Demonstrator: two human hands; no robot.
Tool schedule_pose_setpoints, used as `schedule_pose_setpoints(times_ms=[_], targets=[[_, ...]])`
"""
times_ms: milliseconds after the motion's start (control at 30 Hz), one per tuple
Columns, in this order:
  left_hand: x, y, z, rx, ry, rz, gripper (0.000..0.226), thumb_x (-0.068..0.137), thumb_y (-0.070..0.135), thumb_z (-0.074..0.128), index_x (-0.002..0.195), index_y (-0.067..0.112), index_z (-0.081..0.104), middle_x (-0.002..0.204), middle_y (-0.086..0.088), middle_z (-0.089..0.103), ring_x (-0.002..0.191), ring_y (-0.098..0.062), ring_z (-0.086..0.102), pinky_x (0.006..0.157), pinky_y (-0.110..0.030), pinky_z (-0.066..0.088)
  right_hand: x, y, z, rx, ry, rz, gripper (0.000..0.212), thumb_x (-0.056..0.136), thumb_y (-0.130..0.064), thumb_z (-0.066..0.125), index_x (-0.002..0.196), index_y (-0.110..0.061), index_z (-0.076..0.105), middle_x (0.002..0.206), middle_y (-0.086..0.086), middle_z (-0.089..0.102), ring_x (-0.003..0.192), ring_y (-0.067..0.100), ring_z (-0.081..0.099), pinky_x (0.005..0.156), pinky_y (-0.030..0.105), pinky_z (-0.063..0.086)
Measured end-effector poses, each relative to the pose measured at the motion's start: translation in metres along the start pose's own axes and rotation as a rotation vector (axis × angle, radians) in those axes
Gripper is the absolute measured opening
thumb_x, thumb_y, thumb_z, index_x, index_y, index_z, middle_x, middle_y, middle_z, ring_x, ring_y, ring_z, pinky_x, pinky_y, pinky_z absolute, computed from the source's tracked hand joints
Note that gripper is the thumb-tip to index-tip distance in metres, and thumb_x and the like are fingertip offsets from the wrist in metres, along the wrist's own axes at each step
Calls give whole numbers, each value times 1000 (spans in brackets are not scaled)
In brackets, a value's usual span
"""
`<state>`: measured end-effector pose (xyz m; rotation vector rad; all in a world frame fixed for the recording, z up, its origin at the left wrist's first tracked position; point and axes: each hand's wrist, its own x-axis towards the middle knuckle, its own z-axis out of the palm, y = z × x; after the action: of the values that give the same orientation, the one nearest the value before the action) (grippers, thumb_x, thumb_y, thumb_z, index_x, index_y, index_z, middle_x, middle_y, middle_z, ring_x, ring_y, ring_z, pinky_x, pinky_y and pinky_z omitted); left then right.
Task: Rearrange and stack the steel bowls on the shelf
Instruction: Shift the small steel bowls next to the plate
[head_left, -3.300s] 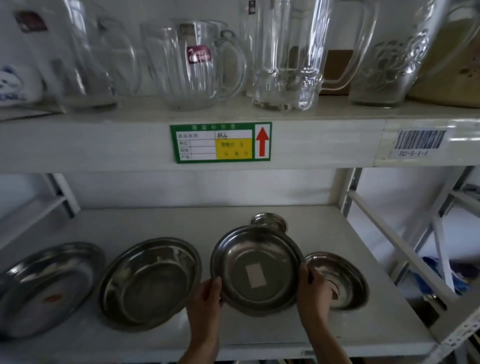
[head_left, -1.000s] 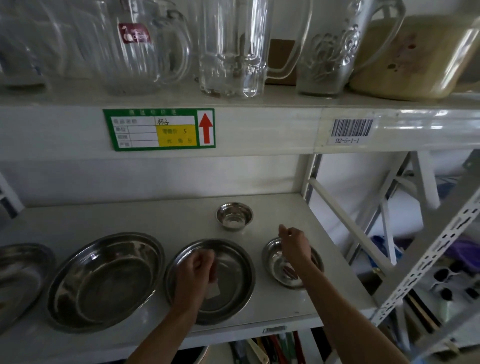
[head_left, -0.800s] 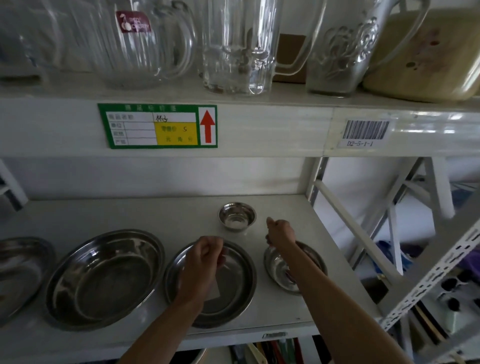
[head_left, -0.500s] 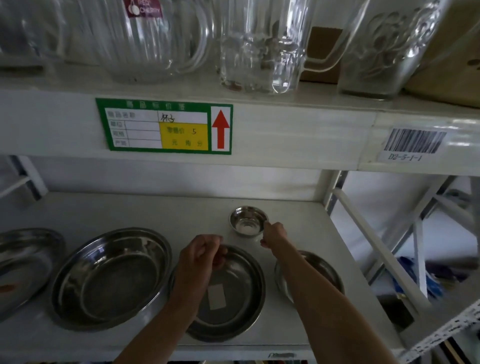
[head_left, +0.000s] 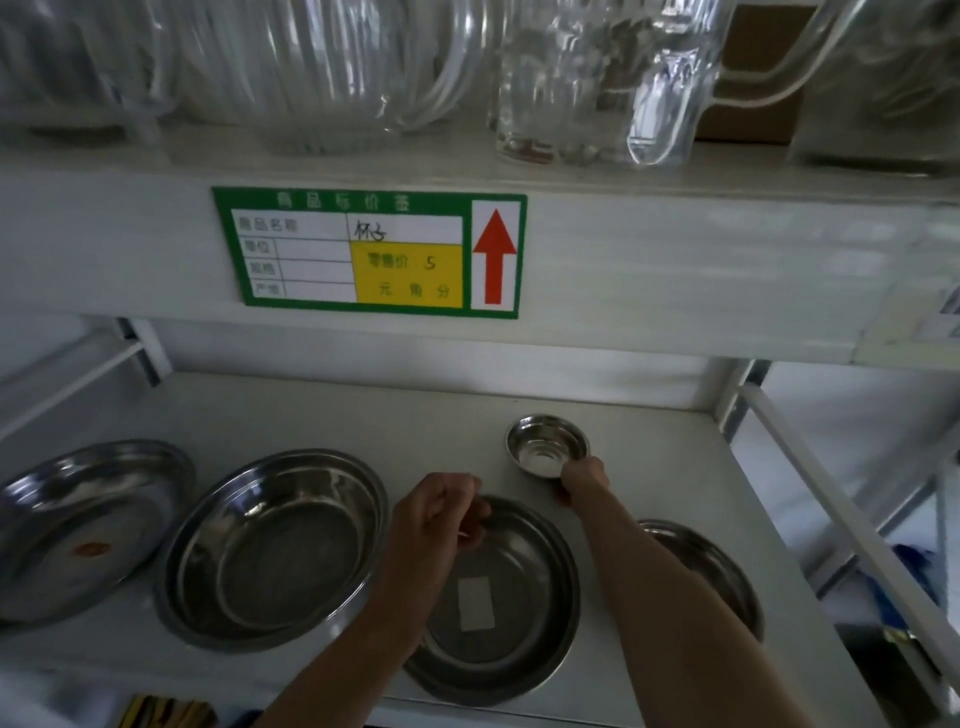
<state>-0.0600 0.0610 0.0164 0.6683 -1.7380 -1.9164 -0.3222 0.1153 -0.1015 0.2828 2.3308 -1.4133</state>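
Risk: right hand (head_left: 581, 480) pinches only the near rim of the small bowl (head_left: 546, 445), so the smooth steel could slip or tip on lifting and clatter onto the shelf (head_left: 311, 410). Bowl sits at the shelf's back, just beyond that hand, touching its fingers. Left hand (head_left: 434, 519) hovers loosely curled, holding nothing, over the labelled bowl (head_left: 511, 608).
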Motion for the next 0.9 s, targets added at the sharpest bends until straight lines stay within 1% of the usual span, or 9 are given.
schedule_pose_setpoints(times_ms=[67, 133, 200, 333, 433, 567, 733, 833, 900], targets=[[1, 1, 2, 3, 5, -8, 15, 93, 19, 55, 91, 12, 68, 89, -15, 72, 82, -21, 68, 77, -35, 58, 1, 1, -1, -6, 1, -19, 29, 89, -2, 51, 114, 11, 59, 92, 20, 54, 95, 41, 64, 81, 41, 56], [2, 0, 4, 10, 9, -11, 15, 93, 19, 55, 89, 13, 69, 86, -14, 72, 77, -20, 67, 72, -31, 57, 4, 2, -5, -16, 17, -28, 32, 87, -2, 51, 115, 11, 59, 90, 20, 55, 98, 44, 65, 85, 49, 57], [2, 1, 7, 17, 1, -8, 16, 93, 17, 55, 88, 12, 69, 83, -15, 72, 75, -21, 66, 70, -30, 55, 5, 2, -12, 8, 16, -32, 27, 87, -2, 50, 109, 12, 59, 84, 19, 57, 84, 41, 67, 82, 51, 58], [1, 4, 17, 32, -35, -6, 17, 94, 18, 54, 91, 13, 70, 87, -17, 73, 72, -22, 65, 76, -36, 55, 0, -3, -36, 156, 17, -53, 28, 88, 0, 51, 115, 9, 57, 99, 25, 62, 64, 31, 63, 50, 35, 59], [0, 5, 26, 40, -68, 9, 18, 95, 18, 53, 95, 11, 69, 88, -18, 73, 68, -17, 64, 68, -27, 55, -1, -5, -60, 203, 34, -77, 25, 87, 1, 51, 109, 7, 61, 101, 26, 66, 63, 30, 64, 37, 25, 52], [-1, 3, 36, 24, -117, 7, 19, 96, 16, 51, 97, 9, 68, 77, -8, 71, 58, -7, 63, 57, -17, 53, -5, -1, -100, 243, 118, -100, 22, 85, -2, 53, 100, 7, 66, 84, 22, 65, 62, 33, 64, 53, 35, 58], [-1, -6, 47, 37, -146, 4, 18, 96, 19, 52, 93, 15, 70, 74, -2, 71, 59, -7, 65, 60, -22, 53, -17, 26, -152, 210, 217, -138, 24, 92, -11, 50, 88, 5, 67, 66, 12, 59, 58, 24, 57, 62, 36, 48], [-5, -6, 54, 19, -180, -14, 19, 96, 17, 51, 97, 9, 68, 79, -8, 70, 62, -12, 64, 58, -19, 53, -24, 50, -181, 113, 320, -147, 25, 93, -13, 48, 74, -4, 62, 67, 12, 63, 63, 26, 60, 67, 38, 52], [-9, -6, 58, 4, -215, -26, 18, 96, 17, 51, 96, 9, 67, 80, -9, 69, 65, -16, 63, 59, -21, 53, -26, 68, -200, 55, 414, -160, 19, 91, -11, 50, 78, -3, 62, 75, 17, 69, 70, 33, 67, 75, 45, 60]])
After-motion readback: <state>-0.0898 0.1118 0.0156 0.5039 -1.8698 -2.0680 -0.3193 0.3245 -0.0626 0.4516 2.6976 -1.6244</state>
